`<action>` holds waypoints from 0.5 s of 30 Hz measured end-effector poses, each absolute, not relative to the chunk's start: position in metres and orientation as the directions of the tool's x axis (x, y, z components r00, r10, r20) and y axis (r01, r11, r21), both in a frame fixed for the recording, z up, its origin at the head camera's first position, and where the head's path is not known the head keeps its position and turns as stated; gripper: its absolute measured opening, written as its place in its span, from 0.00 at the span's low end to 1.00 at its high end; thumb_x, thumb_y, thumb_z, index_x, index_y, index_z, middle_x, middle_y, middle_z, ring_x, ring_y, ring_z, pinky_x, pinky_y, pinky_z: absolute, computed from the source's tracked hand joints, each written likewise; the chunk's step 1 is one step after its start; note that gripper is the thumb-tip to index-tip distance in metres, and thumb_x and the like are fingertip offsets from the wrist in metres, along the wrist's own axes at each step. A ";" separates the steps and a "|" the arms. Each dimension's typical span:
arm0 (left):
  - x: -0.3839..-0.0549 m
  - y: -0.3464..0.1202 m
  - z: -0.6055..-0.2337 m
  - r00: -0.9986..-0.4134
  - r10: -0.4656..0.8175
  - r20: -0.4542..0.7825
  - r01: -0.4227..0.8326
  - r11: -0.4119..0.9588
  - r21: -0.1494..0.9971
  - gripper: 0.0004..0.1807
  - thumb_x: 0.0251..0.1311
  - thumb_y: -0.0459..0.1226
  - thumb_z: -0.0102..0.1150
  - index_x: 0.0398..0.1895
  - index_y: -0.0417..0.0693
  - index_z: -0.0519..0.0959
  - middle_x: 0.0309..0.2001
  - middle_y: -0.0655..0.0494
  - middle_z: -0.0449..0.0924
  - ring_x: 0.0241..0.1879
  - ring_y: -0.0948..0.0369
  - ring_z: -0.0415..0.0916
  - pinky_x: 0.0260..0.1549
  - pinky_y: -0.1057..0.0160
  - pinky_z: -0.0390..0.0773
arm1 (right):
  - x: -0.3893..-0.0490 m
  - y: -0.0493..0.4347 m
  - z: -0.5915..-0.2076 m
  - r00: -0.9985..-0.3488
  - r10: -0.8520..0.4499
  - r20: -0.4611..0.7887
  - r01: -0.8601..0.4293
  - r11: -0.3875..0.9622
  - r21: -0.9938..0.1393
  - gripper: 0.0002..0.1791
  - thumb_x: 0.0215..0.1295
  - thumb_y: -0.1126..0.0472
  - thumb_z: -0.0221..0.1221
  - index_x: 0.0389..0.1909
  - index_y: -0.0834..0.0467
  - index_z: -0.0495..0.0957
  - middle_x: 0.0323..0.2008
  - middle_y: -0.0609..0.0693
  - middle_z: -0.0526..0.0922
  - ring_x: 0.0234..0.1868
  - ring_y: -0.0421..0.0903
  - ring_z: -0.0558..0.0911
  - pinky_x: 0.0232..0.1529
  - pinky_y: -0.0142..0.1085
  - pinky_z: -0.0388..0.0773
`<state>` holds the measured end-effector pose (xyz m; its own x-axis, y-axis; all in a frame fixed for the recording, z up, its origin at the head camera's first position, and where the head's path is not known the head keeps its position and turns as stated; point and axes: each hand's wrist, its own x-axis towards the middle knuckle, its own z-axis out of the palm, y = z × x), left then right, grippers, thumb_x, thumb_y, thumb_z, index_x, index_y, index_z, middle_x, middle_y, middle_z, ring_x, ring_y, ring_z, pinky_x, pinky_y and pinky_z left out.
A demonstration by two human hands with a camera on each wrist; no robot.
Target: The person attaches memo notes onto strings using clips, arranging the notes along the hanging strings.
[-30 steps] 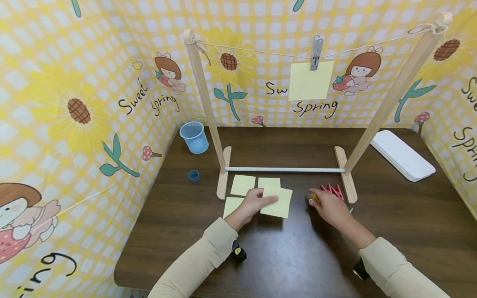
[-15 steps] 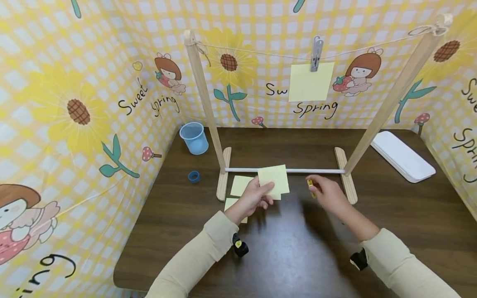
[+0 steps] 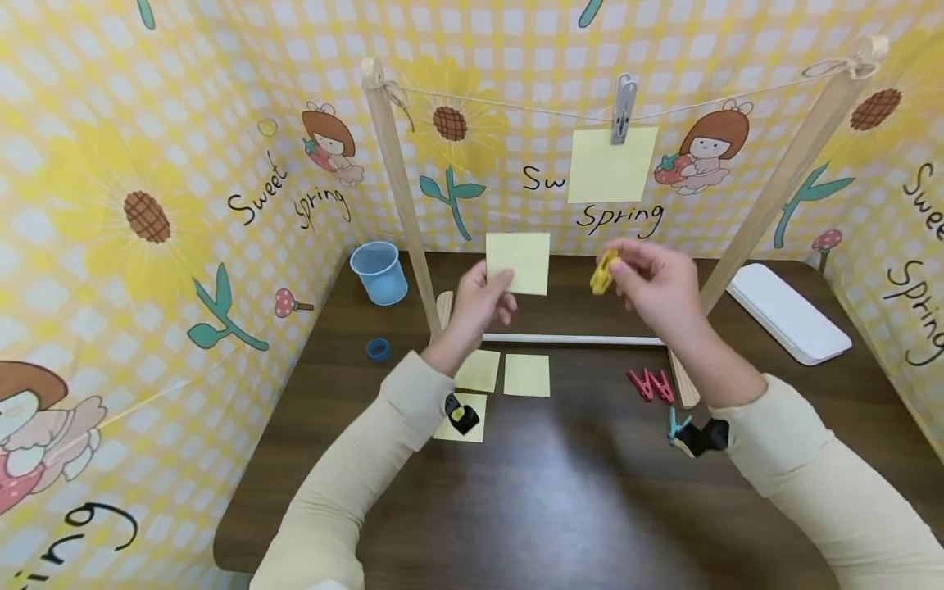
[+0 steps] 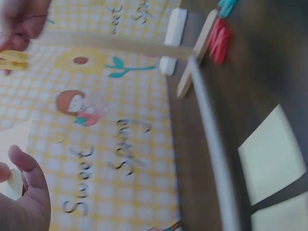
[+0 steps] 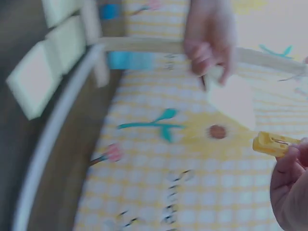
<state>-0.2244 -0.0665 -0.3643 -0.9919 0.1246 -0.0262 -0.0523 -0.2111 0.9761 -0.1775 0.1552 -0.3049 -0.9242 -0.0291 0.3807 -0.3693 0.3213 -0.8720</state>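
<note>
Against half a second ago, both hands are higher and farther forward. The left hand (image 3: 479, 303) pinches a pale yellow sheet (image 3: 525, 260), thumb in front; the sheet, then overlapping the white bar (image 3: 575, 338), now shows above it, raised over the table (image 3: 546, 508), below the cord (image 3: 516, 107). The right hand (image 3: 659, 283) pinches a yellow clothespin (image 3: 605, 272) between thumb and fingers, to the right of that sheet and apart from it. With the hands lifted, the red clothespins (image 3: 646, 385), hidden then, show again, and the back right sheet on the table is uncovered. The hanging sheet (image 3: 614, 168) stays clipped to the cord.

Counted, there are five pale yellow sheets: one in the left hand, one hanging, and three table sheets (image 3: 527, 375), one of them partly behind the left wrist camera (image 3: 463, 416). One grey clip (image 3: 624, 109) grips the cord, and one yellow clothespin is in hand. The red ones look like two, beside the rack's right foot; a turquoise clothespin (image 3: 673, 428) is near them, its number unclear behind the right wrist camera. Two wooden posts carry one cord. One blue bucket (image 3: 383, 279), one blue ring (image 3: 378, 350) and one white case (image 3: 789, 314) rest on the table.
</note>
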 end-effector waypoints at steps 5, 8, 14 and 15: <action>-0.238 -0.067 -0.336 -0.990 0.087 0.109 0.090 -0.198 0.976 0.08 0.63 0.32 0.54 0.42 0.37 0.70 0.17 0.54 0.72 0.13 0.65 0.69 0.08 0.72 0.69 | -0.192 0.130 -0.265 -0.846 0.106 0.522 -0.517 0.073 -0.853 0.10 0.57 0.73 0.60 0.37 0.78 0.78 0.28 0.48 0.85 0.22 0.36 0.79 0.24 0.22 0.74; -0.244 -0.065 -0.324 -0.986 0.058 0.157 0.144 -0.190 0.971 0.09 0.62 0.32 0.56 0.42 0.37 0.71 0.19 0.53 0.73 0.13 0.65 0.69 0.08 0.71 0.69 | -0.201 0.117 -0.244 -0.792 0.134 0.596 -0.591 0.077 -0.803 0.08 0.55 0.74 0.62 0.34 0.77 0.79 0.28 0.54 0.85 0.30 0.36 0.82 0.34 0.25 0.77; -0.253 -0.058 -0.305 -0.979 0.049 0.198 0.189 -0.141 0.972 0.11 0.61 0.34 0.58 0.43 0.37 0.74 0.21 0.51 0.72 0.15 0.63 0.69 0.09 0.71 0.69 | -0.215 0.100 -0.195 -0.787 0.195 0.585 -0.573 0.119 -0.811 0.02 0.54 0.71 0.64 0.29 0.66 0.84 0.27 0.50 0.85 0.28 0.37 0.80 0.33 0.25 0.74; -0.254 -0.057 -0.302 -0.977 0.052 0.205 0.197 -0.125 0.972 0.11 0.61 0.34 0.57 0.43 0.37 0.74 0.20 0.51 0.72 0.15 0.63 0.69 0.09 0.71 0.69 | -0.218 0.098 -0.188 -0.793 0.202 0.574 -0.565 0.108 -0.818 0.02 0.54 0.70 0.64 0.29 0.64 0.84 0.27 0.49 0.85 0.28 0.37 0.80 0.34 0.25 0.74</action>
